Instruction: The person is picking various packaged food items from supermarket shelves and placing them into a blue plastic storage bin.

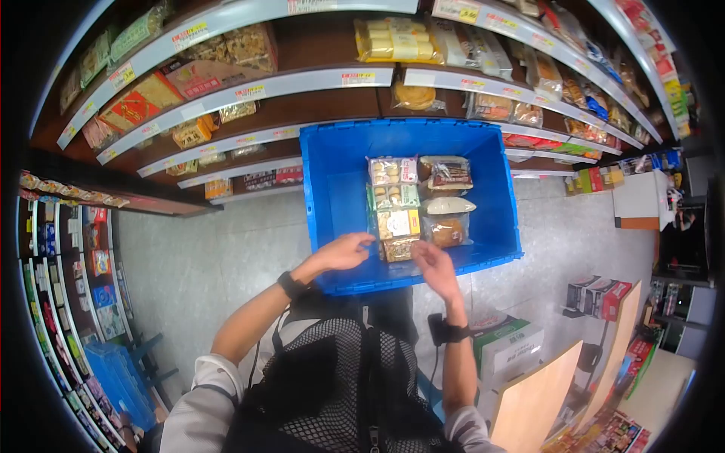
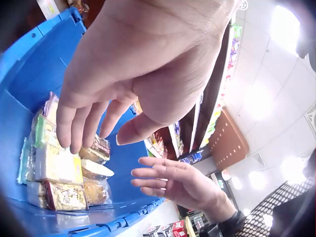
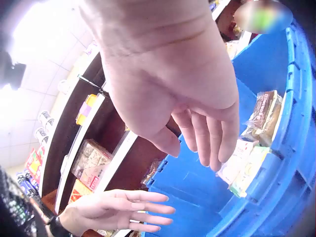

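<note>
My left hand (image 1: 347, 251) hovers over the near left part of a blue plastic crate (image 1: 332, 170), its fingers relaxed and holding nothing. Over the near rim, my right hand (image 1: 436, 270) is likewise loose-fingered, beside the packs. Two rows of packaged food lie in the crate. In the left row are a pink-and-white pack (image 1: 393, 171), a green-edged pack (image 1: 394, 198), a yellow-and-white pack (image 1: 398, 223) and, nearest me, a clear-wrapped brown pack (image 2: 66, 196). On the right lie a dark-labelled bag (image 1: 447, 174), a pale oval pack (image 1: 449, 204) and a bagged brown bread (image 1: 447, 231).
Store shelves (image 1: 264, 90) with packaged snacks rise behind the crate. Another shelf unit (image 1: 72, 279) and a blue folded bin (image 1: 117, 381) stand left. At the right are a green-and-white carton (image 1: 513, 347), wooden boards (image 1: 536, 396) and a boxed drink pack (image 1: 596, 298).
</note>
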`<state>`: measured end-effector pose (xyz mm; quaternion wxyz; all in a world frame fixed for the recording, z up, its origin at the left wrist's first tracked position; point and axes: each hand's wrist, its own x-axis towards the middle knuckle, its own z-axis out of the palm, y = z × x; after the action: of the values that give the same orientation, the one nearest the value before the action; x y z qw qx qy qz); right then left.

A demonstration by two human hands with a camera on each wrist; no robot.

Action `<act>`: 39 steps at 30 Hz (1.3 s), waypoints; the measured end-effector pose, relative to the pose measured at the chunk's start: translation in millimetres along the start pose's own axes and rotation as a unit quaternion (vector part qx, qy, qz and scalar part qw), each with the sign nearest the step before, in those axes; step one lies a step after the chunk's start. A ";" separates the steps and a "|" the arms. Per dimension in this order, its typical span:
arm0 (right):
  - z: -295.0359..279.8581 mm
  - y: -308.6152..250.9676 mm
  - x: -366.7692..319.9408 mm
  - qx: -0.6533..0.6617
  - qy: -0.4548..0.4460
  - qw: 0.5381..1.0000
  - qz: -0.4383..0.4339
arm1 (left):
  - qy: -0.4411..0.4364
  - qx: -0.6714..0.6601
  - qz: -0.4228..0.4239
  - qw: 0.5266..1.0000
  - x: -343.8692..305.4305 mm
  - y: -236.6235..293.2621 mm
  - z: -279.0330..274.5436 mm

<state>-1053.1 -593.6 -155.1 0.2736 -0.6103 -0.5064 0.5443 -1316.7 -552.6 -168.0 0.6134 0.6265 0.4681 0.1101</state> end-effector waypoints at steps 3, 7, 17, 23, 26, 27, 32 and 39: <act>17.5 1.1 -30.2 -0.027 0.046 0.997 -0.051 | 0.038 -0.009 0.004 0.999 -31.3 -6.4 -8.2; 47.0 0.4 -49.6 0.004 0.058 0.996 -0.065 | 0.083 -0.033 -0.001 0.996 -57.2 -9.4 -15.7; 165.6 21.0 -142.2 0.081 0.089 0.991 -0.052 | 0.045 -0.075 0.020 0.996 -179.3 -55.1 20.8; 219.4 30.9 -200.0 0.102 0.031 0.994 -0.025 | 0.067 -0.075 -0.022 0.995 -265.6 -94.4 17.9; 259.2 27.5 -209.3 0.056 0.047 0.997 -0.010 | 0.085 -0.099 -0.029 0.991 -311.0 -123.2 -4.0; 260.4 27.2 -204.7 0.052 0.042 0.998 -0.014 | 0.101 -0.105 -0.021 0.989 -312.3 -125.0 -6.9; 278.2 1.3 -167.4 0.069 0.012 0.998 -0.011 | 0.130 -0.144 -0.034 0.980 -314.6 -139.9 -37.3; 360.5 -73.4 -79.1 -0.023 -0.042 0.997 -0.052 | 0.183 -0.176 -0.018 0.967 -328.6 -196.8 -136.7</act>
<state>-1407.6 -719.6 -152.4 0.2663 -0.5657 -0.5611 0.5424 -1679.5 -736.3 -165.6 0.6196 0.4695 0.5571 0.2921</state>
